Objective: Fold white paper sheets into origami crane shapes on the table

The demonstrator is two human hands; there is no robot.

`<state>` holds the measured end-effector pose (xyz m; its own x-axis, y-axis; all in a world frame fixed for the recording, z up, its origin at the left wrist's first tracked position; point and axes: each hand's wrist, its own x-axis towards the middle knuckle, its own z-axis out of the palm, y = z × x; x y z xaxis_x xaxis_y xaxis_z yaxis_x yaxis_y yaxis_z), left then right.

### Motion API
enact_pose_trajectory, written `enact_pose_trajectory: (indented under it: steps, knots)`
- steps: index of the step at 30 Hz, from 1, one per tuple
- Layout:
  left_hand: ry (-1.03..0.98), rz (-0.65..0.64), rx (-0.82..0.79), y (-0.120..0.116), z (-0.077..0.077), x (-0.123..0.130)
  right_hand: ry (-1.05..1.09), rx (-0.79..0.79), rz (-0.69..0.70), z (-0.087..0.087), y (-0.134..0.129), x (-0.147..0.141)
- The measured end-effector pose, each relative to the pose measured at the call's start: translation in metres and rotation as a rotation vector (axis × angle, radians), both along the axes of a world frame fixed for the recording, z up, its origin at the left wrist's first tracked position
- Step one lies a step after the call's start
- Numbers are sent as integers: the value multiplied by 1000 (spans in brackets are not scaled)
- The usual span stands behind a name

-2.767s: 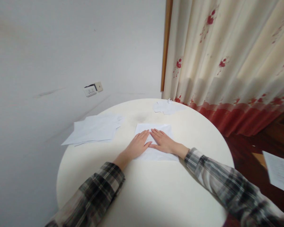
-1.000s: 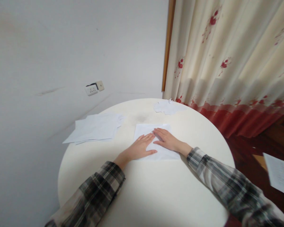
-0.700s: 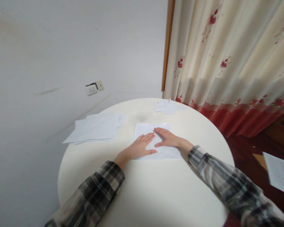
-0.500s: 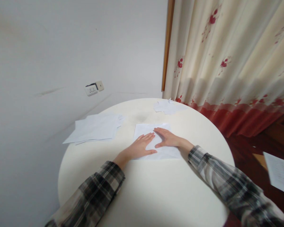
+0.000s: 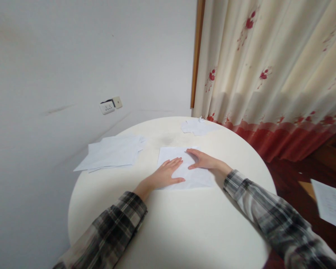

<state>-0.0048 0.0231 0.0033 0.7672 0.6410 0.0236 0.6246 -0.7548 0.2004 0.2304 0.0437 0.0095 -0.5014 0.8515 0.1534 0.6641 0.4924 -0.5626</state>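
Note:
A sheet of white paper lies on the round white table in front of me. My left hand rests flat on its left part, fingers stretched toward the middle and thumb apart. Over the right part is my right hand, its thumb and fingers spread, with nothing held between them. Whether the right palm presses on the paper or hovers just above it, I cannot tell. Part of the sheet is hidden under both hands.
A stack of white paper lies at the table's left, partly over the edge. Torn paper pieces are at the far edge. Behind stand a wall with a socket and a flowered curtain. Printed paper lies lower right.
My right hand has shifted slightly to the right and up over the paper, away from the left hand. The left hand stays in place.

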Motion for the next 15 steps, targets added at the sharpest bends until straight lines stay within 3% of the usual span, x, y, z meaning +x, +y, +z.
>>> enact_pose_trajectory:
  steps: [15]
  knots:
    - [-45, -47, 99, -14, 3, 8, 77, -15, -32, -3, 5, 10]
